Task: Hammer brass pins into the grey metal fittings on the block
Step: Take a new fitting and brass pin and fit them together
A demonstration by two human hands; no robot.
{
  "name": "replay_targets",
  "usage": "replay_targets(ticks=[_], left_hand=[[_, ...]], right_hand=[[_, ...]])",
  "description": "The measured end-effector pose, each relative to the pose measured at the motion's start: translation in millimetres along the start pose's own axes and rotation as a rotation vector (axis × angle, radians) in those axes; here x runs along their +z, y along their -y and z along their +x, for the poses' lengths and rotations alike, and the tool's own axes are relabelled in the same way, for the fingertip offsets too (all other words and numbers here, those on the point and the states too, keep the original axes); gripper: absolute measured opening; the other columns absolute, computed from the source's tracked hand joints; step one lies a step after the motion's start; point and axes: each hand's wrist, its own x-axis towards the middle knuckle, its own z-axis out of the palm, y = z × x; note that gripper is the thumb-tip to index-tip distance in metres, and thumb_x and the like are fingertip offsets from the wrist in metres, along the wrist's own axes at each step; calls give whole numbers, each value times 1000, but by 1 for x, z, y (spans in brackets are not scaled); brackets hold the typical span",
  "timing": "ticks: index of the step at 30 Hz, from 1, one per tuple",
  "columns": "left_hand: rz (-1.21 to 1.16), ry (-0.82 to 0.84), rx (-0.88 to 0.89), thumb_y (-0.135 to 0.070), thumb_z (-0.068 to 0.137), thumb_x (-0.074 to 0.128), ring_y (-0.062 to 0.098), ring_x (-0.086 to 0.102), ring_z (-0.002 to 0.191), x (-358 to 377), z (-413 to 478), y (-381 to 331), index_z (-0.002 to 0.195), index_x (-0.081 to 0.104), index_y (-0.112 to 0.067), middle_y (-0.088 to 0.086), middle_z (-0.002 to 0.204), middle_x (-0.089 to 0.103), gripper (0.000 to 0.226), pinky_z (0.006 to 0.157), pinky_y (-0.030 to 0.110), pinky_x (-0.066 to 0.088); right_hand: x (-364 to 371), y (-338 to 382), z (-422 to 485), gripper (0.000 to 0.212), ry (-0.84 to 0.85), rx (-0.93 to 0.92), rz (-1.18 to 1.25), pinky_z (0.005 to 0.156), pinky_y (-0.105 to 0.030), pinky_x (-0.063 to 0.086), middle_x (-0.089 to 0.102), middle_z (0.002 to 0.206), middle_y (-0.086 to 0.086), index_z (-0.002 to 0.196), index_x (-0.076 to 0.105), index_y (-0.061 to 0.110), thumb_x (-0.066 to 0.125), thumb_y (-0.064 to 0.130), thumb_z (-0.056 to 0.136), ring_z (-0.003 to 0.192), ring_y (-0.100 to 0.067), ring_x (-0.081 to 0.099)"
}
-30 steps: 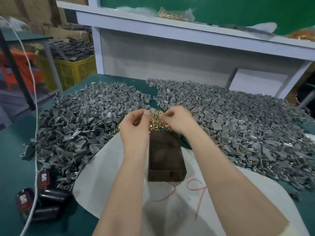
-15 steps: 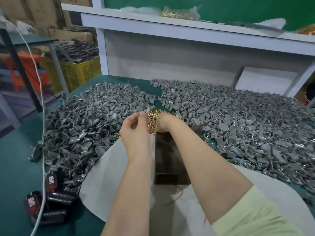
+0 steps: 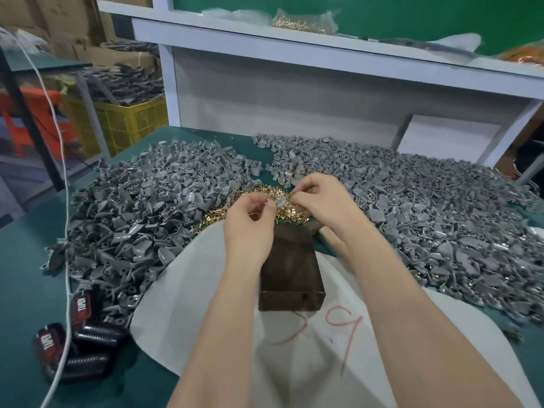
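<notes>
right hand (image 3: 321, 198) rose off pins (image 3: 215, 219); left hand (image 3: 250, 231) and it pinch 1 fitting (image 3: 280, 202).

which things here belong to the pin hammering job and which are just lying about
In the job: left hand and right hand pinching a grey fitting; brass pins; dark block; fitting heaps.
Lying about: yellow crate; white cable; black-and-red packs; bagged pins on the shelf.

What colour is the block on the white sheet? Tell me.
The block is dark brown; the head view shows it best.
</notes>
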Motion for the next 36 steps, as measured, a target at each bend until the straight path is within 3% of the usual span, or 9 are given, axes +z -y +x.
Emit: replay_targets(ticks=[3, 6, 12, 18, 22, 26, 29, 32, 36], left_hand=[[37, 42, 14, -16, 92, 59, 4, 57, 88, 2, -1, -2, 91, 65, -19, -12, 86, 63, 7, 79, 19, 41], [12, 102, 20, -14, 92, 59, 15, 61, 94, 6, -5, -6, 88, 64, -20, -1, 92, 68, 9, 86, 27, 48], [62, 145, 69, -9, 92, 59, 21, 66, 93, 8, -6, -8, 84, 62, -22, 3, 91, 69, 15, 91, 38, 52], [-48, 180, -100, -7, 93, 55, 11, 67, 75, 5, -4, -5, 78, 60, -19, -2, 74, 69, 20, 76, 24, 55], [0, 95, -77, -10, 93, 55, 13, 68, 77, 2, -1, -5, 77, 60, -22, -2, 76, 69, 20, 83, 33, 54], [-32, -12, -71, -14, 93, 56, 23, 67, 91, -1, 1, -4, 78, 58, -25, 4, 85, 69, 19, 91, 41, 52], [-14, -39, -43, -16, 92, 59, 19, 61, 89, -2, 2, -2, 77, 58, -27, 0, 84, 65, 19, 86, 35, 50], [15, -39, -12, -17, 91, 60, 9, 56, 77, -3, 2, 0, 75, 59, -28, -8, 77, 60, 20, 71, 22, 43], [21, -31, -19, -18, 91, 60, 6, 54, 75, -3, 2, 1, 82, 62, -23, -8, 77, 60, 11, 70, 22, 41]], right_hand=[[-8, -2, -19, 12, -11, -7, 47, 64, -31, 54, 68, 67, -1, 76, 61, 17, 63, 6, 80, 64, -12, 63], [-6, -2, -31, 8, -24, -53, 79, 61, -33, 48, 68, 76, -8, 78, 61, 13, 64, 6, 79, 66, -14, 59], [-1, -6, -39, 8, -84, -115, -29, 71, -29, 49, 65, 78, -2, 79, 61, 13, 64, 6, 80, 75, -17, 61], [-8, -15, -43, 19, -25, -49, -11, 80, -38, 53, 67, 81, -5, 74, 62, 22, 64, 5, 83, 80, -22, 63], [-13, -23, -43, 15, 2, 29, -40, 74, -30, 53, 68, 83, -9, 85, 66, 15, 60, 1, 84, 73, -17, 64], [-15, -26, -40, 13, -25, -3, -266, 81, -29, 50, 68, 87, 0, 92, 70, 18, 64, 10, 83, 84, -16, 62], [-6, -22, -37, 15, 29, -90, -422, 75, -23, 43, 62, 86, 5, 99, 71, 20, 67, 20, 84, 83, -13, 57], [7, -17, -30, 15, 71, -156, -550, 81, -28, 45, 57, 90, 4, 100, 71, 23, 64, 22, 87, 90, -17, 56], [13, -15, -22, 12, 110, -167, -616, 84, -32, 48, 64, 99, -3, 97, 70, 21, 62, 21, 88, 94, -22, 59]])
